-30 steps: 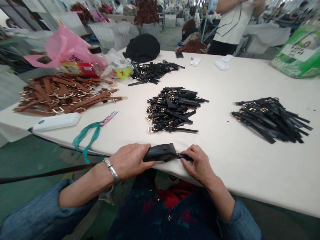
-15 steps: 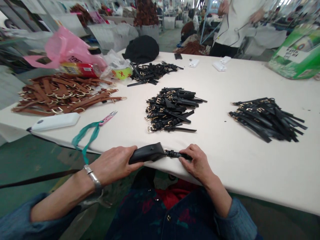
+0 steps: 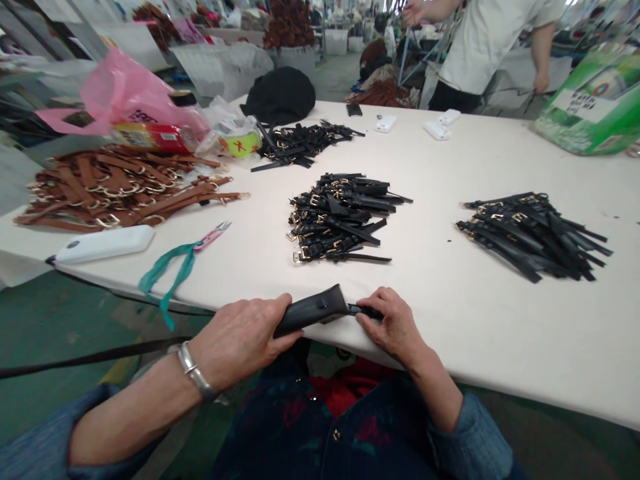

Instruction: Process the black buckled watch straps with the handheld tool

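Large workroom, deep, cluttered. Table (image 3: 425,180) pale, smooth, broad, spanning most of the view. Floor (image 3: 55,313) green and scuffed at near left; greyer in the aisle (image 3: 341,75) beyond. White bins (image 3: 223,70) behind the table, brown heap (image 3: 290,27) rising from one. Blue frame (image 3: 406,57) right of the aisle. Far end crowded, too blurred to sort. Light even, whitish; shadows soft.

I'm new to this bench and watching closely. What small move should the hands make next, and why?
Perhaps ease the black tool slightly leftward with the left hand, holding the strap steady in the right hand: the tool's wide front end is right at the strap, and the strap's end there is hidden from view.
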Demonstrator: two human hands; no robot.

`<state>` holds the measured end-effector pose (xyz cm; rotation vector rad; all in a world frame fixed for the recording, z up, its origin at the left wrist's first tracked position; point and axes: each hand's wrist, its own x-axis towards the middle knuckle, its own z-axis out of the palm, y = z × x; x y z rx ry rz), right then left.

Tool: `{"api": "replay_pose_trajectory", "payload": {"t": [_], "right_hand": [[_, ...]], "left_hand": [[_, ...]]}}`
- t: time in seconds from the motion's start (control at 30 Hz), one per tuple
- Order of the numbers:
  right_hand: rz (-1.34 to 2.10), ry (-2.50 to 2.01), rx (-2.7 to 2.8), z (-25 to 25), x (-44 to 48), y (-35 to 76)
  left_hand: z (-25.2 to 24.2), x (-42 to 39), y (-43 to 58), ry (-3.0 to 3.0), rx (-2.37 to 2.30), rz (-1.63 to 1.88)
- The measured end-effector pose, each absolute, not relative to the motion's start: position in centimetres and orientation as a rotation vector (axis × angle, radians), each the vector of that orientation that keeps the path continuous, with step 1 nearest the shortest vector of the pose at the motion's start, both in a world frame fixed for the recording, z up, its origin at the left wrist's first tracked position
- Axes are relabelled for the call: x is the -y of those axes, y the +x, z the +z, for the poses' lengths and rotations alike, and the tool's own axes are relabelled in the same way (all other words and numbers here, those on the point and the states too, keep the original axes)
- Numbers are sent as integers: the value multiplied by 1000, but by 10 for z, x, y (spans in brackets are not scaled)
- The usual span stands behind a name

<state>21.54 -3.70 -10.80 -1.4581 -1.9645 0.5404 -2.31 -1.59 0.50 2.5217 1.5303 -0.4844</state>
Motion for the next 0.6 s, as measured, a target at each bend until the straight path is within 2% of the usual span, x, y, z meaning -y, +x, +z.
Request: {"api": "replay_pose_trajectory", "payload": {"t": [0.3,0.6], "right_hand": [[700,-1333,1993,-102,36,224],[664,-1344,1902,-104,37,221]], "left_hand": [[18,8,2,2675,-1259,-610],[37,-2,25,2767,-1184,-748]]}}
